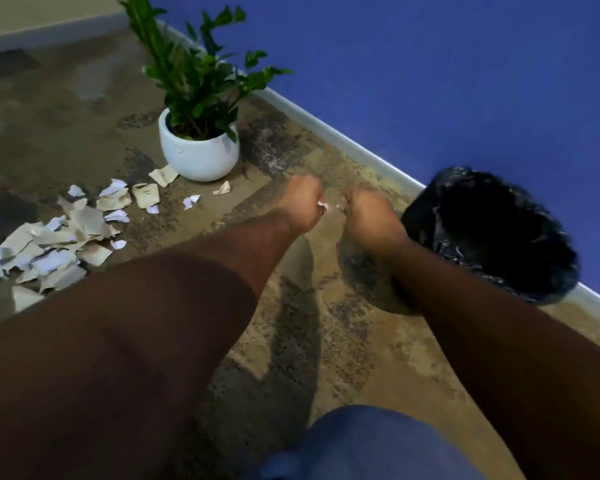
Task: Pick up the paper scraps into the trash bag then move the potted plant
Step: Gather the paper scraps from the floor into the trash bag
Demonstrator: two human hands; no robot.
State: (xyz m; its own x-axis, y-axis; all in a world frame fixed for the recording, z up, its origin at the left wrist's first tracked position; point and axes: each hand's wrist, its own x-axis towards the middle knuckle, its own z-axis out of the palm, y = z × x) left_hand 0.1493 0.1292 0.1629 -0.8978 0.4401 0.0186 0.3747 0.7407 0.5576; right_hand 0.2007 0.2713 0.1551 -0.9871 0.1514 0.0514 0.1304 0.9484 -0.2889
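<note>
Torn white and tan paper scraps (pixel 49 244) lie heaped on the floor at the left, with a few more scraps near the pot. A green potted plant in a round white pot (pixel 199 152) stands beside the blue wall. The black trash bag (pixel 492 233) sits open against the wall at the right. My left hand (pixel 300 202) is closed in a fist over the floor, and a bit of white paper pokes out of it. My right hand (pixel 368 211) is closed right beside it, just left of the bag; what it holds is hidden.
A blue wall with a pale baseboard (pixel 343 136) runs diagonally behind the plant and bag. The floor is mottled brown. My knee in blue fabric (pixel 378 445) shows at the bottom edge.
</note>
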